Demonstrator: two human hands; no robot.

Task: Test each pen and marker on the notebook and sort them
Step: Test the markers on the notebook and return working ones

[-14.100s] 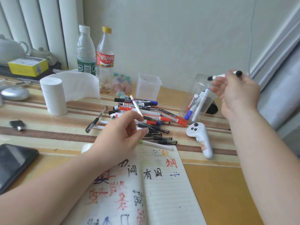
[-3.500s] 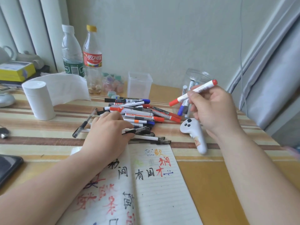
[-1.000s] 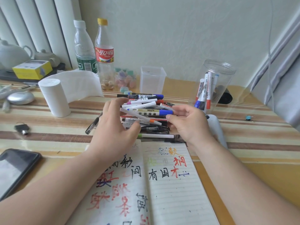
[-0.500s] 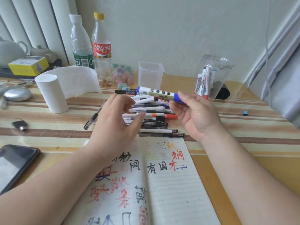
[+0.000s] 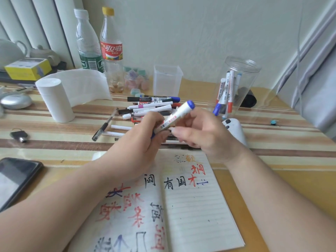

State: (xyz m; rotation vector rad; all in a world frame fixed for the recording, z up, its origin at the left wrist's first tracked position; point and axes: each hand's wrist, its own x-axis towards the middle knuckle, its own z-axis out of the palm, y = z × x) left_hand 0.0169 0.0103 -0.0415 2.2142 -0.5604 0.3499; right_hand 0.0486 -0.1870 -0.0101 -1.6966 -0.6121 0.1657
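phone (image 5: 16, 179) | key (image 5: 19, 136) | paper roll (image 5: 54, 100) | water bottle (image 5: 88, 46) | cola bottle (image 5: 111, 51) | controller (image 5: 236, 130)

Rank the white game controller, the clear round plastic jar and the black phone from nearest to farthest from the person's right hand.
1. White game controller, just right of the right hand.
2. Clear round plastic jar, farther back right.
3. Black phone, far left edge.

The left forearm (image 5: 60, 199) and the right forearm (image 5: 276, 200) are seen bare; the left hand (image 5: 138, 142) and the right hand (image 5: 205, 137) are left uncovered as well; the skin is seen to be smooth; a short, plain nail (image 5: 175, 130) is shown on the right hand.
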